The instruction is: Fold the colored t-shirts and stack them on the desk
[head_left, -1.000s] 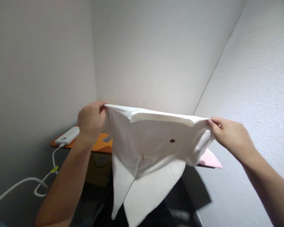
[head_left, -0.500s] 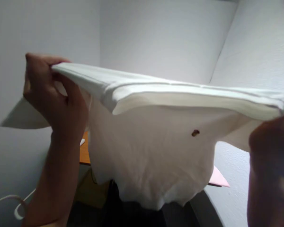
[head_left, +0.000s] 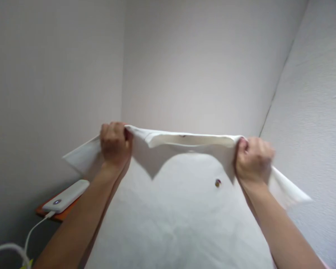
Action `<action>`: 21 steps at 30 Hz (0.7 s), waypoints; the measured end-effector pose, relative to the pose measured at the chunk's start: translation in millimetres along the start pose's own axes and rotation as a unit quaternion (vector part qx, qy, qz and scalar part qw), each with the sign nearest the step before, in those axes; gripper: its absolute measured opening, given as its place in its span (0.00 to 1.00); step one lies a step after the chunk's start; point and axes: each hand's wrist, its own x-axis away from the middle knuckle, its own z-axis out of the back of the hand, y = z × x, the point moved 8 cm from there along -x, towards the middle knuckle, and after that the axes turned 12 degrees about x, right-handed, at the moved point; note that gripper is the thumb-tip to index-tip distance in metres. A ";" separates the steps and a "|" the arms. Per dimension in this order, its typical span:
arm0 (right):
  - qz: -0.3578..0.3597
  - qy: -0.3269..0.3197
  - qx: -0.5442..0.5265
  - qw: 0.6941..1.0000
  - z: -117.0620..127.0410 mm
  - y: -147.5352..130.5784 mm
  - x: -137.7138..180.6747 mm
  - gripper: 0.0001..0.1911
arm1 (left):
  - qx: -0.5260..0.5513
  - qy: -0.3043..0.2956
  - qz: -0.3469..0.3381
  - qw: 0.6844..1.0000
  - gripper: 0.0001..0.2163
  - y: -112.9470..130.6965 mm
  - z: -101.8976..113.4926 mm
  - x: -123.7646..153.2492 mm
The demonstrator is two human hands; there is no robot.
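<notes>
A white T-shirt [head_left: 173, 213] hangs spread out in front of me, its neck opening at the top between my hands. My left hand [head_left: 115, 144] is closed around the cloth at the left shoulder, and the left sleeve sticks out past it. At the other shoulder my right hand [head_left: 254, 158] grips the fabric in a fist, with the right sleeve drooping outward. A small dark and yellowish mark [head_left: 218, 183] shows on the chest at the right. The shirt's lower part runs out of view.
On the left, a white power bank or similar device [head_left: 67, 196] lies on an orange-brown tabletop [head_left: 42, 211]. A white cable [head_left: 35, 226] plugs into it and loops down at the lower left. Pale walls [head_left: 201, 67] meet in corners behind the shirt.
Both hands have moved away from me with the shirt and closer together. The shirt front now hangs in brighter light, and the white device on the table has come into view.
</notes>
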 end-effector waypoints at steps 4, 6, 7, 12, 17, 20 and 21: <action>0.033 -0.227 0.060 0.971 -133.3 -49.3 2.3 0.22 | -0.018 -0.247 0.035 0.968 0.22 -16.9 -144.6 18.3; 0.066 -0.327 0.059 0.941 -181.1 -61.1 47.0 0.25 | -0.010 -0.371 0.028 0.928 0.24 -24.9 -192.9 69.0; 0.094 -0.370 0.052 0.923 -199.0 -65.7 76.6 0.26 | -0.004 -0.418 0.024 0.908 0.23 -29.1 -208.5 99.6; 0.188 -0.535 0.028 0.823 -252.0 -65.3 219.8 0.33 | 0.006 -0.586 0.047 0.809 0.28 -63.0 -245.1 235.5; 0.196 -0.562 0.042 0.802 -272.9 -54.7 260.9 0.36 | -0.003 -0.640 0.080 0.764 0.33 -96.9 -265.6 272.8; 0.197 -0.550 0.042 0.811 -276.0 -55.6 257.7 0.35 | -0.002 -0.644 0.077 0.761 0.31 -104.2 -274.4 272.4; 0.196 -0.549 0.040 0.812 -276.2 -56.5 256.5 0.36 | -0.001 -0.644 0.074 0.762 0.31 -104.9 -275.8 271.7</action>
